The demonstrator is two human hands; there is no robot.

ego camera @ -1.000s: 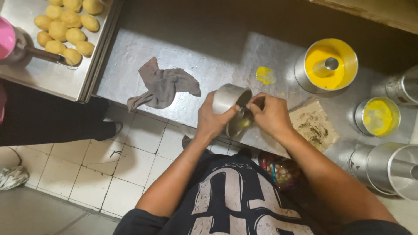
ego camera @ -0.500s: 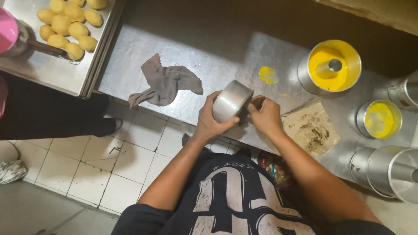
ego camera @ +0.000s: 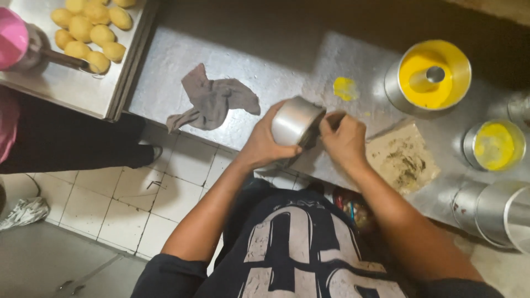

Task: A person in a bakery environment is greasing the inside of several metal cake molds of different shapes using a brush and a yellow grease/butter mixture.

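Note:
My left hand (ego camera: 264, 144) grips a small round metal tin (ego camera: 296, 121), tipped on its side above the front edge of the steel worktable (ego camera: 232, 60). My right hand (ego camera: 344, 138) is at the tin's open end, fingers curled inside or against it; what they hold is hidden. A stained square of paper (ego camera: 403, 157) lies just right of my right hand.
A grey rag (ego camera: 212, 101) lies left of the tin. A yellow smear (ego camera: 345, 88) marks the table. A tube pan of yellow batter (ego camera: 428, 75), a smaller tin of batter (ego camera: 494, 144) and empty tins (ego camera: 491, 209) stand right. A tray (ego camera: 83, 91) of yellow dough balls (ego camera: 91, 27) sits upper left.
The tin has been turned in my hands, from open side showing to its bottom and side facing up. Both hands stay at the table's front edge.

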